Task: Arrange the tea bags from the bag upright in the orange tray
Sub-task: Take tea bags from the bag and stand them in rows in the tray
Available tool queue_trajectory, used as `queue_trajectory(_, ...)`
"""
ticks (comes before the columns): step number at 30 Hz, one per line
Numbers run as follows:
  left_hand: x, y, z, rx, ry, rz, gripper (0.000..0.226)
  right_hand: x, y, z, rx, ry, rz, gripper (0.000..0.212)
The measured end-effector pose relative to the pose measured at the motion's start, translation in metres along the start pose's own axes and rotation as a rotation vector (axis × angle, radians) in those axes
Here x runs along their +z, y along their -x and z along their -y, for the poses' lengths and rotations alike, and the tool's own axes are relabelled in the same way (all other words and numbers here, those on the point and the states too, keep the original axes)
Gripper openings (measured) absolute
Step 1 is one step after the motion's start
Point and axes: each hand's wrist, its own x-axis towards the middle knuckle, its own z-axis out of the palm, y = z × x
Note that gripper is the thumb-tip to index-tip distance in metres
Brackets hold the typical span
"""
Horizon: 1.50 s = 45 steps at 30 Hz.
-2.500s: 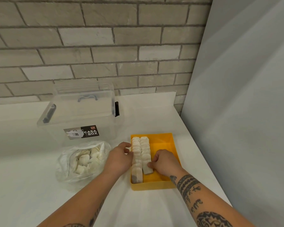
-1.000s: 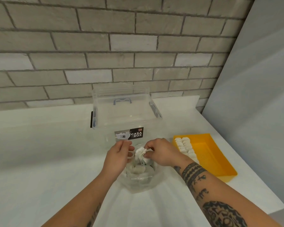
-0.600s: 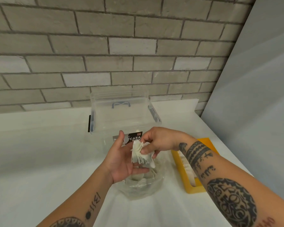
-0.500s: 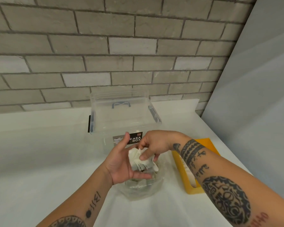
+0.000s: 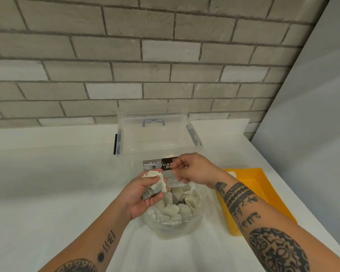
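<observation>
A clear plastic bag [image 5: 177, 225] full of loose white tea bags [image 5: 175, 207] sits on the white counter in front of me. My left hand [image 5: 143, 195] grips a bunch of tea bags [image 5: 155, 184] just above the bag's left side. My right hand [image 5: 194, 168] hovers over the bag's far rim with curled fingers; what it pinches I cannot make out. The orange tray [image 5: 263, 195] lies to the right, mostly hidden behind my right forearm, with a bit of a white tea-bag row showing at its far left corner.
A lidded clear storage box [image 5: 155, 140] with a black label stands right behind the bag against the grey brick wall. A pale panel rises along the right, close to the tray. The counter's right edge runs just past the tray.
My right hand lifted a bunch of tea bags out of the bag and passed it into my left palm. My left fingers closed round the bunch and my right hand drew back.
</observation>
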Motion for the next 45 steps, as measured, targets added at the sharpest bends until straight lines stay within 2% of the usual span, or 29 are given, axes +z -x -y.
queue_trajectory(2, -0.001, -0.001, 0.002, 0.028, -0.026, -0.036, 0.029, 0.011, 0.006, -0.011, 0.031, 0.241, 0.040, 0.016)
queue_trajectory(5, -0.001, -0.001, 0.009, 0.063, -0.094, -0.091, 0.026, 0.039, 0.014, -0.030, 0.058, 0.581, 0.127, 0.026)
queue_trajectory(7, -0.001, 0.000, 0.013, 0.084, -0.116, -0.103, 0.026, 0.058, 0.017, -0.044, 0.071, 0.693, 0.121, 0.027)
queue_trajectory(10, -0.001, 0.004, 0.016, 0.108, -0.114, -0.122, 0.027, 0.073, 0.022, -0.059, 0.040, 0.766, 0.053, 0.017)
queue_trajectory(13, -0.001, 0.007, 0.016, 0.112, -0.093, -0.146, 0.027, 0.068, 0.024, -0.061, 0.047, 0.643, 0.018, 0.006)
queue_trajectory(16, -0.001, 0.010, 0.013, 0.116, -0.100, -0.162, 0.026, 0.047, 0.030, -0.047, 0.050, 0.503, -0.008, 0.024)
queue_trajectory(22, 0.012, 0.012, 0.009, 0.121, -0.178, -0.163, 0.014, 0.005, 0.050, -0.007, 0.027, 0.276, 0.011, 0.008)
queue_trajectory(23, 0.016, 0.011, 0.009, 0.122, -0.197, -0.160, 0.015, -0.001, 0.054, -0.002, 0.028, 0.212, 0.024, 0.011)
queue_trajectory(25, 0.025, 0.011, 0.009, 0.112, -0.231, -0.154, 0.019, -0.011, 0.060, 0.006, 0.032, 0.023, 0.084, 0.014)
queue_trajectory(28, 0.043, 0.013, 0.015, -0.001, -0.304, -0.081, 0.034, -0.025, 0.072, 0.009, 0.033, -0.230, 0.178, 0.005)
queue_trajectory(31, 0.062, 0.017, 0.023, -0.131, -0.264, 0.051, 0.059, -0.034, 0.080, 0.004, 0.053, -0.189, 0.158, 0.003)
queue_trajectory(33, 0.073, 0.017, 0.028, -0.170, -0.254, 0.103, 0.063, -0.039, 0.082, -0.004, 0.081, -0.053, 0.093, 0.010)
queue_trajectory(35, 0.084, 0.015, 0.033, -0.184, -0.237, 0.141, 0.057, -0.045, 0.084, -0.013, 0.084, 0.036, 0.022, 0.014)
queue_trajectory(39, 0.105, 0.006, 0.043, -0.118, -0.258, 0.175, 0.038, -0.067, 0.092, -0.030, 0.063, -0.026, -0.062, 0.012)
queue_trajectory(45, 0.141, -0.012, 0.065, -0.040, -0.229, 0.141, 0.038, -0.097, 0.104, -0.062, 0.028, -0.172, -0.247, 0.017)
